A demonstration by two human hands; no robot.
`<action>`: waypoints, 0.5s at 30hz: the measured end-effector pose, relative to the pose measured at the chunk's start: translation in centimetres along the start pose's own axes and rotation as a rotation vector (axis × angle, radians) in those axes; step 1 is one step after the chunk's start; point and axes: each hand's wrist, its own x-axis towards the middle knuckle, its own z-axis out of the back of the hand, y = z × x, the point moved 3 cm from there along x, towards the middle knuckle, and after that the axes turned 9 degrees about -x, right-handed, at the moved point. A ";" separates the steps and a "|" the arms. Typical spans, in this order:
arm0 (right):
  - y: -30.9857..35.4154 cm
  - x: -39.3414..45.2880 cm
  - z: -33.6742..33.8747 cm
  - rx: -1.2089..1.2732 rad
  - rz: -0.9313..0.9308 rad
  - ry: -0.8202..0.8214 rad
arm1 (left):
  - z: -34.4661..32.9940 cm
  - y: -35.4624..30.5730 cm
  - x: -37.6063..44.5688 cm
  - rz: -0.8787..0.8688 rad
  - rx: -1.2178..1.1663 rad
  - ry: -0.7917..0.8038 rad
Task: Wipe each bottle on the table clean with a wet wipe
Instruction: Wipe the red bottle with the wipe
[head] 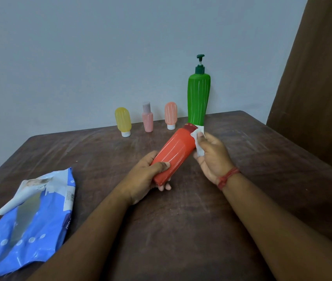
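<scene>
Gripping the red bottle near its base, my left hand has thumb on top and fingers curled underneath, lifting it just above the counter. The bottle's long axis runs slantwise, base low toward me and left, darker cap end raised and pointing away to the right, straight at the foot of the green pump bottle. My right hand pinches a white wet wipe against the red bottle's shoulder, fingers closed on the wipe; a red thread band circles that wrist.

Left of the green pump bottle, in a row along the far edge, stand a peach tube on its white cap, a pink bottle with a pale cap, and a yellow tube also cap-down. All stand upright.

The counter is dark brown and scuffed with pale streaks, set against a plain grey-blue wall. A brown curtain hangs right of the green pump bottle. Far left of the red bottle lies a blue wet-wipe pack, flap peeled up, its lower corner cut off by the frame; its print is too blurred to read.
</scene>
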 end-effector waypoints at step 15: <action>0.1 -0.6 -1.0 -0.130 -0.134 0.080 | 0.1 0.1 -0.1 -0.015 -0.069 -0.023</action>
